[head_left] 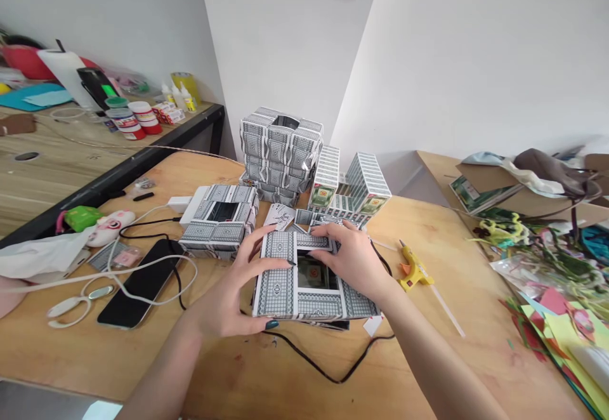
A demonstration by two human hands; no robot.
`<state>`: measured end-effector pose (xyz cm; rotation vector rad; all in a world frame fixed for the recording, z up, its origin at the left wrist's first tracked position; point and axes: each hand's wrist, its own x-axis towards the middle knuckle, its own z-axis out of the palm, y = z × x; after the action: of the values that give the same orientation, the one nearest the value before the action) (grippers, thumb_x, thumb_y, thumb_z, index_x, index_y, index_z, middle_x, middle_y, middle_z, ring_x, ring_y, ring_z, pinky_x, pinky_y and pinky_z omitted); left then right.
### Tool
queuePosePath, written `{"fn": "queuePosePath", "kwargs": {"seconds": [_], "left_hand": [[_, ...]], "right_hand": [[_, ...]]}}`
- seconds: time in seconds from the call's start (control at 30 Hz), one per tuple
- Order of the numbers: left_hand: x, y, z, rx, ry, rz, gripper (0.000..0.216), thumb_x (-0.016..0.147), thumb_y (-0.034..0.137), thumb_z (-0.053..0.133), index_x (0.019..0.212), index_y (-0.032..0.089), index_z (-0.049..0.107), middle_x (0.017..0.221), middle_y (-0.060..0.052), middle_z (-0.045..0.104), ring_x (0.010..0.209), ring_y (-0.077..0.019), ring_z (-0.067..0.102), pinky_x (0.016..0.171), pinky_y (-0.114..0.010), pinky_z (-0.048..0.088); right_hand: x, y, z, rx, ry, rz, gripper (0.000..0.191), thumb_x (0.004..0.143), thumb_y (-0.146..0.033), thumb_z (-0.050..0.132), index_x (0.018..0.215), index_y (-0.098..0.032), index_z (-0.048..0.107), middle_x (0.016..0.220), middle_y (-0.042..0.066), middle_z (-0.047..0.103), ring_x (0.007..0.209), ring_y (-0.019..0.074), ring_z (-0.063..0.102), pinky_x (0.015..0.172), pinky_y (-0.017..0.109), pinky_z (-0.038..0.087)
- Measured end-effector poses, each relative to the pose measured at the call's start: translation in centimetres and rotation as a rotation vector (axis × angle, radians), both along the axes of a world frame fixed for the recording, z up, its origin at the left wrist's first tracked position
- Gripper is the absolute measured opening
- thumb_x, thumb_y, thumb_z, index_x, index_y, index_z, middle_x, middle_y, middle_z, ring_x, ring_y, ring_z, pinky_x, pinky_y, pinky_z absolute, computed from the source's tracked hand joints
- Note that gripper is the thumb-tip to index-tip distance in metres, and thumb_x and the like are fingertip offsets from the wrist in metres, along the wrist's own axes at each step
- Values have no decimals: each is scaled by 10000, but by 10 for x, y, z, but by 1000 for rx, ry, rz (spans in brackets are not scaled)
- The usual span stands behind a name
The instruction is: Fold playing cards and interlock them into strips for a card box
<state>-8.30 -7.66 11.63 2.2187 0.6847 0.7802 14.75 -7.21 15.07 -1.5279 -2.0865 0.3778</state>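
A square frame built of patterned playing-card blocks point(309, 290) lies on the wooden table point(442, 261) in front of me, with an open hole in its middle. My left hand point(238, 293) grips its left side, thumb under the front corner and fingers bent over the top. My right hand point(349, 255) presses on its far right corner, fingers curled over the top edge. A second card frame point(219, 220) lies to the left. A taller stacked card box point(280, 153) stands behind, beside slanted card packs point(354, 188).
A yellow glue gun point(413, 271) lies right of the frame, its black cable point(314, 363) looping under the front. A dark phone point(143, 283) with white cables sits at left. Coloured paper scraps point(561, 318) crowd the right edge. Bottles and jars point(137, 118) stand on the side bench.
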Motion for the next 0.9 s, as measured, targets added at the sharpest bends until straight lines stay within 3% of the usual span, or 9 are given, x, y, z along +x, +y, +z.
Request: {"fn": "queuePosePath", "kwargs": {"seconds": [0.43, 0.57, 0.9], "left_hand": [[0, 0, 1, 4, 0, -7, 609, 618, 264, 643, 1192, 259, 438, 1435, -63, 52, 1278, -355, 177, 1017, -529, 235], [1, 0, 3, 11, 2, -9, 599, 618, 259, 640, 1183, 259, 443, 1437, -60, 54, 1290, -360, 141, 1028, -537, 205], [0, -2, 4, -2, 32, 7, 592, 628, 253, 629, 1188, 263, 437, 1436, -60, 48, 1270, -356, 203, 1004, -519, 281]], "right_hand": [[5, 1, 5, -49, 22, 53, 177, 718, -200, 636, 877, -222, 560, 941, 27, 656, 891, 199, 597, 836, 383, 414], [4, 1, 6, -54, -6, 10, 215, 687, -183, 653, 875, -217, 555, 886, 27, 652, 860, 209, 593, 786, 362, 424], [2, 2, 9, -91, -28, -39, 175, 698, -235, 645, 853, -218, 567, 846, 14, 664, 766, 193, 611, 678, 309, 441]]}}
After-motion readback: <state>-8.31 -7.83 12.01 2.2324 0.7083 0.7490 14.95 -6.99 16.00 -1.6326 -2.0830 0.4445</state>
